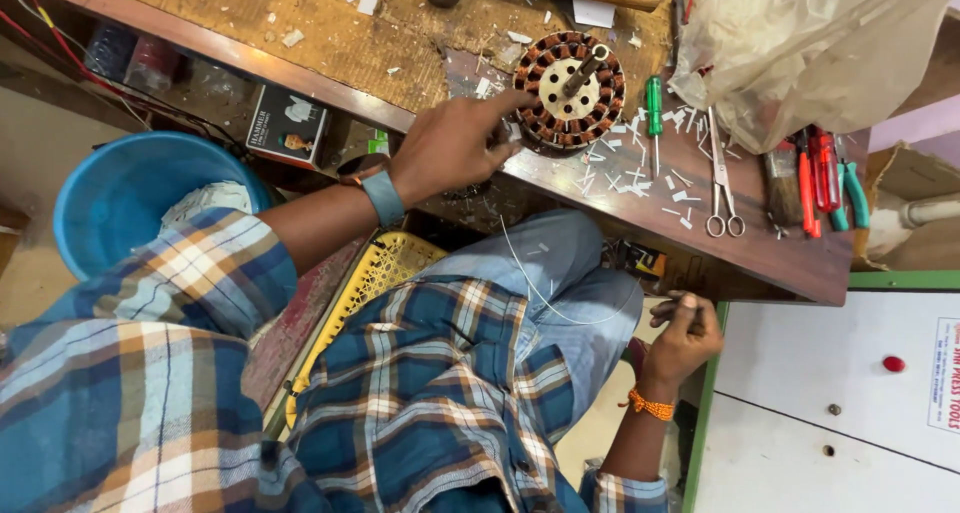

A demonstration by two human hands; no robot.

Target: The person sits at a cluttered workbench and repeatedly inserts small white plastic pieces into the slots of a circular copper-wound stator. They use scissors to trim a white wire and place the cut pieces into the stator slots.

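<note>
A round motor stator (570, 91) with copper windings and a metal shaft lies on the wooden workbench (400, 63). My left hand (455, 143) rests against its near-left edge, fingertips touching the windings. My right hand (685, 333) is down below the bench edge, pinching the end of a thin white strand (535, 288) that curves up toward the stator. I wear a grey watch on the left wrist and an orange thread on the right.
Scissors (722, 178), a green screwdriver (654, 113), red and green tools (825, 178), a brush and a crumpled plastic bag (810, 43) lie to the right. White scraps litter the bench. A blue tub (130, 188) and yellow basket (375, 273) sit below.
</note>
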